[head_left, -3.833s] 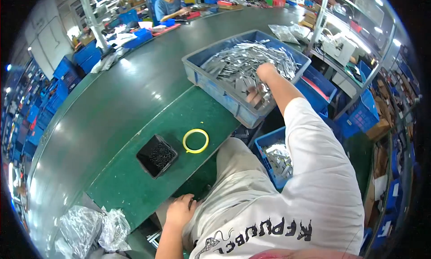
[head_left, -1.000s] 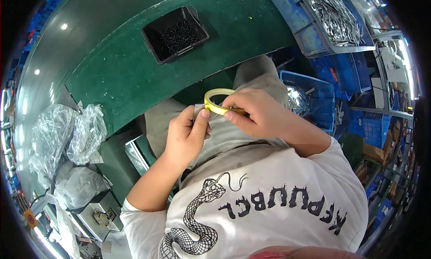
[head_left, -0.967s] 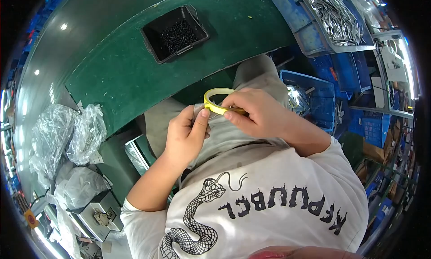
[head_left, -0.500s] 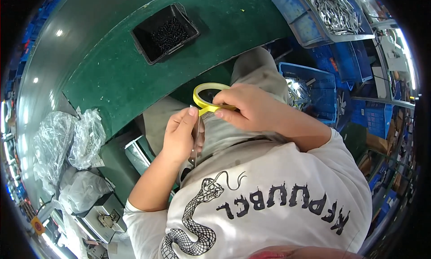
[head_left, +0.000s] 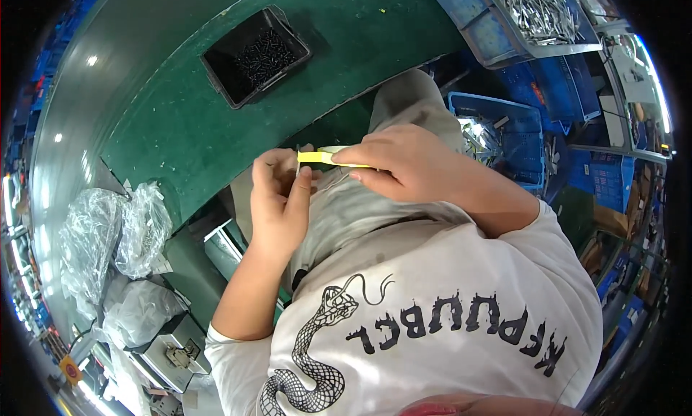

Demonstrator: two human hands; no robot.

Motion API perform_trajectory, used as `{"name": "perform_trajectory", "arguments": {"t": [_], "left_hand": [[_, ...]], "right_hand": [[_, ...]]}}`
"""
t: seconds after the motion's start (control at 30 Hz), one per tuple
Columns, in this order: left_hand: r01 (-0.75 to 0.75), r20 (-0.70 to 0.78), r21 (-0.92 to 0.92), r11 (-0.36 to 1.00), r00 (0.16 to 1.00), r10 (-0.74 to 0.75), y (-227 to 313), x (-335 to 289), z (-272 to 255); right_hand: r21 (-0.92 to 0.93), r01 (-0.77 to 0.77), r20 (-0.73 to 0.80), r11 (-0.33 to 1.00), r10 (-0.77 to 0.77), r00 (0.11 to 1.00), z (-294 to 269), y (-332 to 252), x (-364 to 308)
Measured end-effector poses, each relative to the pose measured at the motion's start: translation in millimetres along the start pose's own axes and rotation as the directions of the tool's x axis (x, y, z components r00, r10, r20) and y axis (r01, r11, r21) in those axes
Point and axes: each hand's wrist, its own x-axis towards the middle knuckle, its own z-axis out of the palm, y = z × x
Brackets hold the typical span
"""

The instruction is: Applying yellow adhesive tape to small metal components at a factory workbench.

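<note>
Far left: clear bags (head_left: pixel 90 236). Black tray (head_left: pixel 222 66) on the green bench (head_left: pixel 166 135), dark bits (head_left: pixel 267 56) inside. Left hand (head_left: pixel 277 200) next, over the lap (head_left: pixel 328 218), with a thin part (head_left: pixel 298 169) in it, seen nearly edge-on. Yellow tape (head_left: pixel 311 157) runs from the part rightward to its roll (head_left: pixel 331 150), in the right hand (head_left: pixel 404 160). Looks like taping the part's edge, so: keep the strip square to it, tension light and even, skin off the adhesive, press from the stuck end to dodge wrinkles. Left hand: narrow, thumb and fingers pinching the part. Right hand: narrow pinch on the roll, lower fingers hidden. Beyond, blue basket (head_left: pixel 525 139); upper right, tub (head_left: pixel 484 36) of metal strips (head_left: pixel 537 16).
</note>
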Motion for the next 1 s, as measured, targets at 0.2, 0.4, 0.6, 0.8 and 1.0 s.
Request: {"name": "perform_trajectory", "arguments": {"t": [0.2, 0.4, 0.6, 0.8, 1.0], "left_hand": [[-0.054, 0.018, 0.042, 0.998, 0.998, 0.053, -11, 0, 2], [-0.223, -0.074, 0.054, 0.973, 0.971, 0.227, -15, -7, 3], [-0.075, -0.001, -0.084, 0.994, 0.997, 0.075, -6, -7, 5], [-0.054, 0.05, -0.135, 0.989, 0.997, 0.061, -5, -9, 4], [-0.038, -0.008, -0.084, 0.996, 0.999, 0.037, 4, -8, 12]], "right_hand": [[-0.077, 0.012, 0.022, 0.997, -0.01, 1.0, 1, -2, -2], [0.032, -0.067, 0.049, 0.997, 0.066, 0.997, -7, -3, -1], [-0.123, 0.033, 0.021, 0.992, -0.031, 0.999, -2, 9, -7], [-0.081, 0.016, 0.031, 0.997, -0.014, 0.999, 1, 10, -8], [-0.046, 0.026, -0.007, 0.999, -0.026, 1.0, 6, 8, -8]]}}
